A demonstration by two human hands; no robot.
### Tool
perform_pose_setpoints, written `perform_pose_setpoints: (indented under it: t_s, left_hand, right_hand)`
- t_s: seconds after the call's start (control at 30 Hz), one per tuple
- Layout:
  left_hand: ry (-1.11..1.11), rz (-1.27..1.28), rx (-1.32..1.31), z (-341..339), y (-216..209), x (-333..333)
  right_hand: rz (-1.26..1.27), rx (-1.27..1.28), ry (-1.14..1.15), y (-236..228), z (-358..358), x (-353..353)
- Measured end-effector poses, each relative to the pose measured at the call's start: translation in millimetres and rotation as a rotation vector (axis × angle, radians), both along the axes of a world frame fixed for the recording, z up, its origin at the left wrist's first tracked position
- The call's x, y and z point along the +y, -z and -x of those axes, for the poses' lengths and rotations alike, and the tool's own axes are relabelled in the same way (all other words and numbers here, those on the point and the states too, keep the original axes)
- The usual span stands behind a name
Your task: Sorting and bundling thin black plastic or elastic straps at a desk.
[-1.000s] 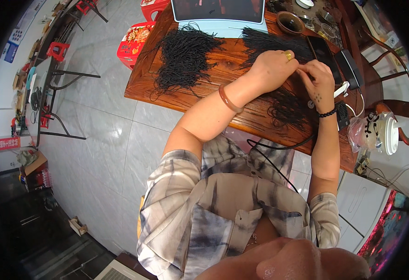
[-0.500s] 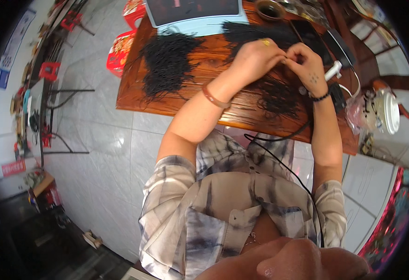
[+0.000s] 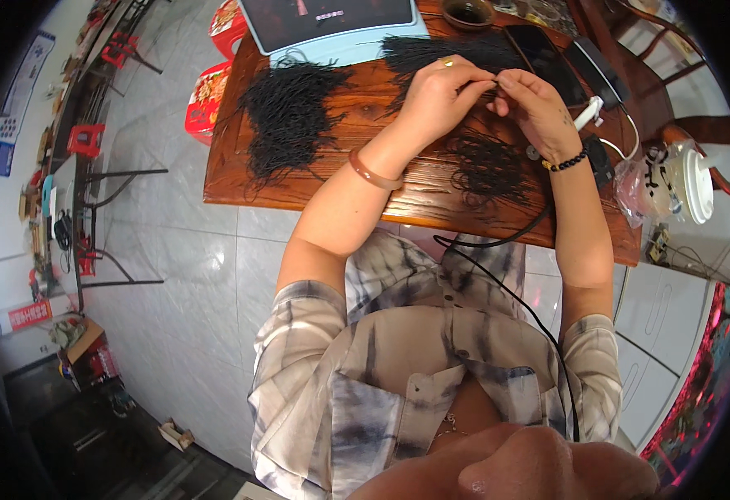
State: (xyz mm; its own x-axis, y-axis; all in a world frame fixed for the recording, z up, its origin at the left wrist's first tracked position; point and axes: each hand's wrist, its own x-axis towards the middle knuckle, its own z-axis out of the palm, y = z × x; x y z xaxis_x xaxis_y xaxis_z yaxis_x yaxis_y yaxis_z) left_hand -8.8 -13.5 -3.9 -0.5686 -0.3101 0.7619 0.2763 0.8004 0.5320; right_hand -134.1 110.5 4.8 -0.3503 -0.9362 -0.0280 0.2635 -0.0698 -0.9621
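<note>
My left hand (image 3: pixel 441 100) and my right hand (image 3: pixel 541 110) meet over the table, fingertips pinched together and nearly touching. Between them shows a tiny dark bit of what looks like a thin black cord (image 3: pixel 496 82); the fingers hide most of it. Below the hands lies a loose bunch of black cords (image 3: pixel 491 167). A thick pile of black cords (image 3: pixel 286 121) spreads on the left of the table, and another bundle of black cords (image 3: pixel 411 57) lies behind my left hand, partly covered by it.
The wooden table (image 3: pixel 365 125) carries a tablet on a light blue stand (image 3: pixel 348 52), a brown bowl (image 3: pixel 468 12), a black phone (image 3: pixel 544 62) and a white plug with cable (image 3: pixel 590 112). A lidded cup (image 3: pixel 691 185) stands right. Red boxes (image 3: pixel 209 100) sit beyond the left edge.
The view has shifted slightly. My right hand has turned, with its fingers less curled into a ring and more stretched toward the left fingertips. Both hands stay pinched close together.
</note>
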Motion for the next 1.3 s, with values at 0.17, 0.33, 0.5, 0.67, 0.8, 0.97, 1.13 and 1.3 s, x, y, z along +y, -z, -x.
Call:
perform_pose_setpoints:
  t_s: [0.17, 0.33, 0.5, 0.67, 0.8, 0.97, 1.13, 1.3]
  left_hand:
    - [0.025, -0.046, 0.002, 0.1, -0.3, 1.0]
    - [0.046, -0.133, -0.021, -2.7, -0.7, 0.5]
    - [0.062, -0.169, -0.071, -1.4, 0.4, 1.3]
    - [0.287, -0.673, -0.112, 0.0, 2.9, 4.8]
    - [0.344, -0.884, -0.173, -6.2, -5.9, 5.1]
    - [0.388, -0.834, -0.242, -2.7, -2.6, 8.7]
    - [0.385, -0.826, -0.280, -7.2, -8.9, 10.2]
    - [0.404, -0.878, -0.314, -15.0, -19.8, 10.1]
  right_hand:
    - [0.063, -0.068, -0.023, -1.3, -7.8, -0.5]
    - [0.102, -0.173, -0.048, -3.2, -10.9, -3.1]
    - [0.114, -0.238, -0.016, -5.3, -12.0, -1.4]
    - [0.140, -0.089, 0.013, -0.7, -5.9, -0.6]
    - [0.128, 0.157, 0.095, -6.2, -11.4, -3.5]
    - [0.208, 0.519, 0.186, -13.5, -11.2, 2.2]
    - [0.135, 0.466, 0.151, -19.3, -7.0, 9.1]
    - [0.114, 0.502, 0.102, -27.1, -5.0, 14.2]
